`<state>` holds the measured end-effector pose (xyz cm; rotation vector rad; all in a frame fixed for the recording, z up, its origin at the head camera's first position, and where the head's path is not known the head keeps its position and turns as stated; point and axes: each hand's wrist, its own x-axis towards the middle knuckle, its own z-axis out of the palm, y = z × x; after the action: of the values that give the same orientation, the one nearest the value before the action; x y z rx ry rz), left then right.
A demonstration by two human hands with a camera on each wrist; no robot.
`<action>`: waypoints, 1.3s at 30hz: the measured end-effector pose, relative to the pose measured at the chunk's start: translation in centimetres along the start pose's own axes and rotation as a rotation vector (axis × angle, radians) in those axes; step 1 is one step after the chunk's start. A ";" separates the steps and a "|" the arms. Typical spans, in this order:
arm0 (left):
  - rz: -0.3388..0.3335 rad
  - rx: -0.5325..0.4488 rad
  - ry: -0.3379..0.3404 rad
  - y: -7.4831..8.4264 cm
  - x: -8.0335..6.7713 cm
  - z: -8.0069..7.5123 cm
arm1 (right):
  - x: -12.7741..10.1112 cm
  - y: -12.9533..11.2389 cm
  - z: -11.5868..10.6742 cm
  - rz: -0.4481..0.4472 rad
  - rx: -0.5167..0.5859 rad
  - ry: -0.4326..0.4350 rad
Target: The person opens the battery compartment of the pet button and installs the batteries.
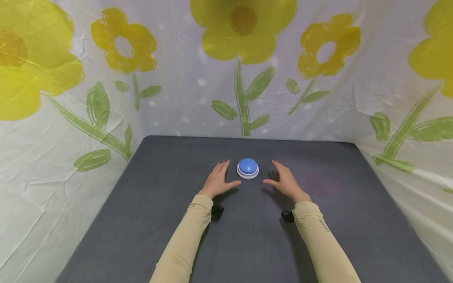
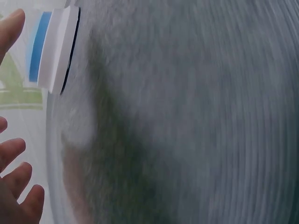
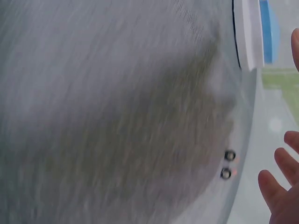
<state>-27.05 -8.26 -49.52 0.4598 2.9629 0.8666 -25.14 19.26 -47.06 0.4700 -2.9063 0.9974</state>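
Observation:
A round push button (image 1: 248, 166) with a blue dome and a white base sits upright on the dark table, toward its far side. My left hand (image 1: 217, 181) is just left of it, fingers spread and thumb pointing inward below the button. On the other side, my right hand (image 1: 287, 182) mirrors this, its thumb also turned inward. Both hands hold nothing and stay apart from the button. Side-on in the left wrist view, the button (image 2: 55, 49) appears near the fingertips; the right wrist view shows part of the button (image 3: 252, 35), cut off by the top edge.
The dark grey table (image 1: 247, 243) spreads out under both arms. Behind and beside it hangs a white cloth (image 1: 180, 78) printed with yellow flowers. Beige sleeves cover both arms, with a small black device (image 1: 217, 211) at the left wrist and another black device (image 1: 288, 216) at the right.

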 end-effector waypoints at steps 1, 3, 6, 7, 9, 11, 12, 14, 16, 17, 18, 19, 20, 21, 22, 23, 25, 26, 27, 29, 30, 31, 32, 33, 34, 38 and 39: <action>-0.010 -0.034 -0.006 0.1 0.1 0.2 | 0.2 -0.2 0.2 0.002 0.006 -0.004; -0.023 -0.092 -0.012 0.3 0.3 0.6 | 0.6 -0.6 0.6 0.006 0.020 -0.012; -0.035 -0.151 -0.029 0.6 0.7 1.1 | 1.1 -1.0 1.1 0.028 0.051 -0.032; -0.040 -0.166 -0.035 0.7 0.8 1.3 | 1.2 -1.1 1.4 0.036 0.061 -0.037; -0.043 -0.199 -0.043 1.0 1.1 1.5 | 1.5 -1.3 1.7 0.058 0.083 -0.049; -0.041 -0.229 -0.043 1.3 1.5 1.4 | 1.9 -1.5 1.9 0.077 0.097 -0.053; -0.041 -0.242 -0.044 1.4 1.7 1.3 | 2.2 -1.6 2.0 0.085 0.100 -0.056; -0.032 -0.256 -0.043 1.5 2.1 1.3 | 2.5 -1.8 2.2 0.098 0.110 -0.062; -0.026 -0.265 -0.045 1.6 2.4 1.4 | 2.8 -2.1 2.3 0.107 0.111 -0.070; -0.025 -0.271 -0.047 1.7 2.4 1.5 | 2.9 -2.2 2.4 0.108 0.111 -0.071; -0.025 -0.279 -0.050 1.7 2.4 1.6 | 3.0 -2.4 2.6 0.108 0.112 -0.076; -0.024 -0.290 -0.051 1.8 2.4 1.8 | 3.0 -2.4 2.8 0.107 0.115 -0.079; -0.025 -0.302 -0.054 1.8 2.3 1.9 | 3.0 -2.5 3.0 0.106 0.111 -0.082; -0.027 -0.309 -0.057 1.8 2.3 2.1 | 3.0 -2.4 3.2 0.107 0.105 -0.085; -0.028 -0.317 -0.062 1.9 2.2 2.3 | 2.9 -2.4 3.5 0.107 0.098 -0.088; -0.026 -0.322 -0.064 1.8 2.2 2.5 | 2.9 -2.3 3.8 0.107 0.088 -0.089; -0.024 -0.332 -0.064 1.8 2.2 2.9 | 2.9 -2.2 4.2 0.104 0.063 -0.093; -0.027 -0.331 -0.062 1.8 2.1 3.0 | 2.9 -2.1 4.4 0.110 0.049 -0.097; -0.030 -0.330 -0.057 1.9 2.1 3.1 | 2.8 -2.2 4.5 0.113 0.033 -0.099; -0.037 -0.330 -0.040 2.2 2.0 3.2 | 2.9 -2.2 4.7 0.114 0.003 -0.091; -0.036 -0.331 -0.028 2.4 1.9 3.2 | 2.9 -2.3 4.7 0.114 -0.008 -0.083; -0.040 -0.328 -0.021 2.6 1.9 3.2 | 3.0 -2.4 4.7 0.124 -0.017 -0.077; -0.038 -0.324 -0.009 2.8 1.8 3.3 | 3.0 -2.5 4.7 0.137 -0.022 -0.072; -0.040 -0.316 0.001 2.9 1.8 3.4 | 3.1 -2.6 4.7 0.147 -0.028 -0.066; -0.041 -0.311 0.015 3.0 1.8 3.5 | 3.1 -2.6 4.7 0.156 -0.028 -0.062; -0.055 -0.325 0.098 3.0 1.7 4.3 | 3.2 -2.8 4.9 0.194 -0.019 -0.061; -0.056 -0.334 0.125 2.9 1.7 4.4 | 3.2 -2.8 4.9 0.194 -0.021 -0.058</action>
<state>-27.47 -3.10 -51.58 0.3165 2.8337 1.3969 -27.04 13.32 -48.92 0.2223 -3.0582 0.9881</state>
